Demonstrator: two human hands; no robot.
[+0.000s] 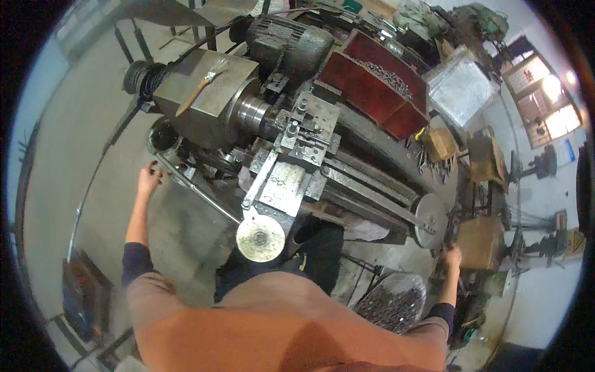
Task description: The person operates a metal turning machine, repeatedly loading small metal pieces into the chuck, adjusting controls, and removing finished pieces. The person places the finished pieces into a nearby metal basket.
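Observation:
A small metal lathe stands before me, with its grey headstock, shiny spindle and tool slide. My left hand is off to the left with fingers apart and slightly curled, beside the end of a long metal lever; it seems to hold nothing. At the right end of the machine, my right hand is closed beside a round grey disc; its fingers hide whatever they grip. A pale round dial plate sits close to my body. A paintbrush lies on the headstock.
Behind the lathe bed are a dark motor and a red tray holding small metal parts. A tub of dark small pieces stands by my right forearm. Cardboard boxes and a silvery wrapped package are at the right.

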